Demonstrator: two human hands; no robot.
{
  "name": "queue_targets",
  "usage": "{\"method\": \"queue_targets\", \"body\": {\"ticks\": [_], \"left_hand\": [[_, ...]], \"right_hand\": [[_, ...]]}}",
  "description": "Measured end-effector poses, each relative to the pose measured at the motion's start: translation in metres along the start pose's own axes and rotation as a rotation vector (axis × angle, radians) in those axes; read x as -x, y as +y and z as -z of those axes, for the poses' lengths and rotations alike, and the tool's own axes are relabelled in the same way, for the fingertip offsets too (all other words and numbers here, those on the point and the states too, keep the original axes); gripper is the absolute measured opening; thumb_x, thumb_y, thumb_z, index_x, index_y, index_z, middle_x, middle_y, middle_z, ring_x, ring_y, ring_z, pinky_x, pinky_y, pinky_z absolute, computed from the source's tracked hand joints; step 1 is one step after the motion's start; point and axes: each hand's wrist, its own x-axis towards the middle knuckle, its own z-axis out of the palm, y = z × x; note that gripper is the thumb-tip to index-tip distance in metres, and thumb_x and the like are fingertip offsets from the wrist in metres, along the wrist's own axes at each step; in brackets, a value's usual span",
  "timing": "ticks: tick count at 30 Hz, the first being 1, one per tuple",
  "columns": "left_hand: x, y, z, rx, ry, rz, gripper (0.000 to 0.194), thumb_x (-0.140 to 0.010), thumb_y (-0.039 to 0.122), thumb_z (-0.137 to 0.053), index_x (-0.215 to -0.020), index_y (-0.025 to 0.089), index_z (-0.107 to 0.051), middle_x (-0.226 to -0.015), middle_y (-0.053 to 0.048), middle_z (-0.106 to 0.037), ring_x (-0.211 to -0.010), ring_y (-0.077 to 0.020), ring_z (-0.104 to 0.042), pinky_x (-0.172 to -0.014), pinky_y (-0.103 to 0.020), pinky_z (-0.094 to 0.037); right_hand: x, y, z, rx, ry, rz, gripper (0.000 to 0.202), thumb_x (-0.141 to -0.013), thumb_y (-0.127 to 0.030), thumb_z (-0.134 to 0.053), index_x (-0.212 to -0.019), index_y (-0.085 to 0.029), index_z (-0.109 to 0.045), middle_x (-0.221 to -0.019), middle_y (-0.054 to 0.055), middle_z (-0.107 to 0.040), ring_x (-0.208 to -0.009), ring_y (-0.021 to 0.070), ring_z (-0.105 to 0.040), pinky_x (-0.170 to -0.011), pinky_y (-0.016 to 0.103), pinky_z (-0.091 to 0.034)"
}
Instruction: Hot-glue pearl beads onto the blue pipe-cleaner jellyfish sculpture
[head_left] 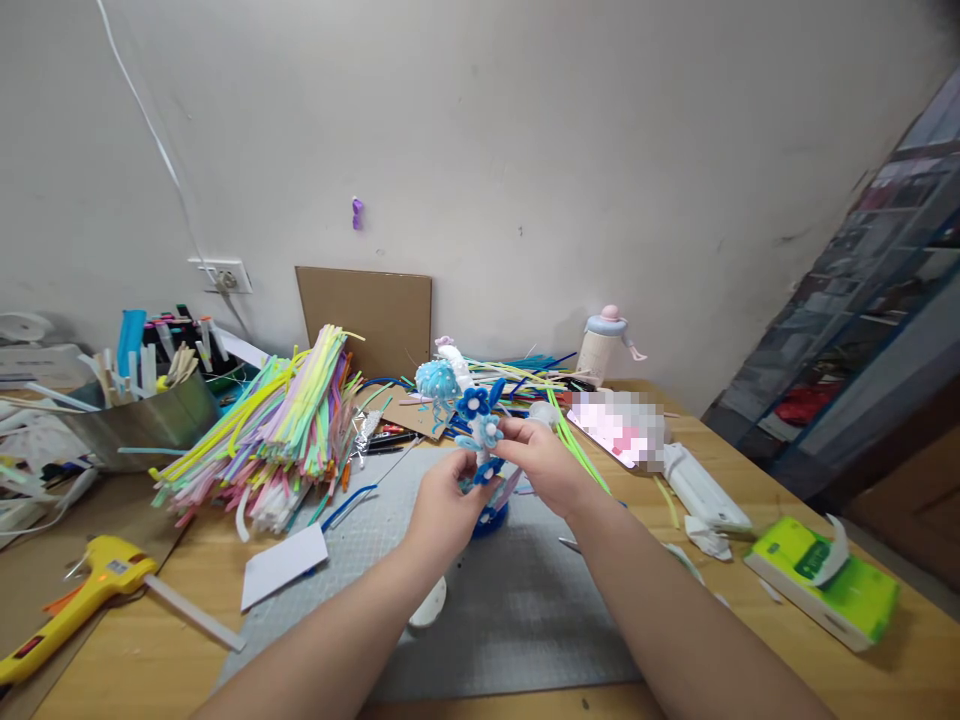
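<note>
A pipe-cleaner flower craft (475,402) stands upright over the grey cutting mat (510,610), with dark blue and pale blue flowers with white centres up a white stem and a round blue base below. Near its top hangs a light blue, jellyfish-like tuft (438,382). My left hand (450,505) closes on the craft's lower left side, thumb and fingers by a dark blue flower. On the right side, my right hand (541,462) pinches the craft at a pale blue flower. The fingers partly hide the stem.
A yellow glue gun (97,580) lies at left, near a big bundle of coloured pipe cleaners (292,430) and a white card (285,567). At right are a green tissue pack (821,580) and a white bottle (602,350). A cardboard sheet (367,315) leans on the wall.
</note>
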Motion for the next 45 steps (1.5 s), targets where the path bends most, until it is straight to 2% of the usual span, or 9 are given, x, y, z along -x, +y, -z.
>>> {"method": "queue_targets", "body": {"ticks": [7, 15, 22, 27, 33, 40, 43, 45], "left_hand": [[0.001, 0.007, 0.000, -0.039, 0.019, 0.020, 0.009, -0.073, 0.026, -0.059, -0.070, 0.017, -0.061, -0.068, 0.002, -0.063, -0.066, -0.0139, -0.053, -0.061, -0.023, -0.036], [0.002, 0.004, 0.000, -0.033, 0.012, 0.083, 0.009, -0.070, 0.024, -0.061, -0.068, 0.016, -0.063, -0.062, 0.003, -0.061, -0.061, -0.0124, -0.051, -0.057, -0.022, -0.036], [0.001, 0.010, 0.003, -0.034, 0.009, 0.109, 0.008, -0.068, 0.021, -0.061, -0.067, 0.016, -0.067, -0.064, 0.001, -0.067, -0.060, -0.0140, -0.056, -0.054, -0.022, -0.037], [0.000, 0.010, 0.005, -0.029, -0.012, 0.050, 0.011, -0.069, 0.019, -0.060, -0.072, 0.016, -0.071, -0.067, 0.000, -0.069, -0.063, -0.0146, -0.058, -0.058, -0.022, -0.040], [0.001, 0.010, 0.005, -0.015, -0.003, 0.021, 0.008, -0.069, 0.019, -0.059, -0.068, 0.016, -0.067, -0.066, 0.000, -0.069, -0.064, -0.0155, -0.059, -0.056, -0.022, -0.039], [0.002, 0.009, 0.006, -0.024, -0.028, 0.025, 0.006, -0.069, 0.020, -0.061, -0.071, 0.017, -0.066, -0.070, 0.000, -0.069, -0.065, -0.0157, -0.059, -0.059, -0.024, -0.042], [0.005, 0.009, 0.009, -0.041, -0.052, 0.018, 0.010, -0.071, 0.020, -0.059, -0.079, 0.018, -0.065, -0.078, -0.001, -0.069, -0.074, -0.0179, -0.061, -0.067, -0.027, -0.045], [0.007, 0.011, 0.012, -0.015, -0.082, -0.005, 0.019, -0.071, 0.015, -0.056, -0.088, 0.019, -0.064, -0.088, -0.002, -0.069, -0.084, -0.0190, -0.061, -0.076, -0.030, -0.045]], "right_hand": [[0.001, 0.003, 0.002, -0.009, -0.028, -0.003, 0.018, -0.065, -0.033, -0.075, -0.075, -0.018, -0.074, -0.067, -0.001, -0.068, -0.069, 0.0160, -0.058, -0.069, 0.029, -0.043], [0.006, 0.008, 0.003, -0.028, 0.044, 0.026, 0.017, -0.063, -0.032, -0.077, -0.074, -0.020, -0.074, -0.068, -0.001, -0.069, -0.071, 0.0168, -0.058, -0.071, 0.030, -0.043], [0.010, 0.015, 0.003, -0.020, 0.053, 0.072, 0.012, -0.065, -0.028, -0.077, -0.075, -0.022, -0.075, -0.072, 0.000, -0.069, -0.076, 0.0178, -0.059, -0.072, 0.029, -0.043], [0.013, 0.019, 0.003, 0.000, 0.046, 0.125, 0.012, -0.069, -0.029, -0.075, -0.080, -0.024, -0.075, -0.077, 0.000, -0.067, -0.082, 0.0190, -0.058, -0.078, 0.030, -0.042], [0.015, 0.023, 0.004, 0.028, 0.033, 0.152, 0.011, -0.071, -0.025, -0.075, -0.082, -0.026, -0.075, -0.078, -0.002, -0.064, -0.081, 0.0178, -0.057, -0.081, 0.030, -0.041], [0.015, 0.019, 0.002, -0.004, 0.002, 0.109, 0.011, -0.073, -0.023, -0.070, -0.083, -0.025, -0.074, -0.082, 0.000, -0.070, -0.082, 0.0186, -0.060, -0.079, 0.031, -0.044], [0.015, 0.016, 0.001, -0.033, -0.015, 0.080, 0.016, -0.073, -0.019, -0.065, -0.085, -0.023, -0.074, -0.082, 0.000, -0.071, -0.080, 0.0185, -0.061, -0.077, 0.031, -0.045], [0.015, 0.016, 0.001, -0.060, -0.006, 0.073, 0.026, -0.068, -0.013, -0.060, -0.089, -0.023, -0.073, -0.083, 0.000, -0.071, -0.080, 0.0181, -0.062, -0.079, 0.031, -0.045]]}}
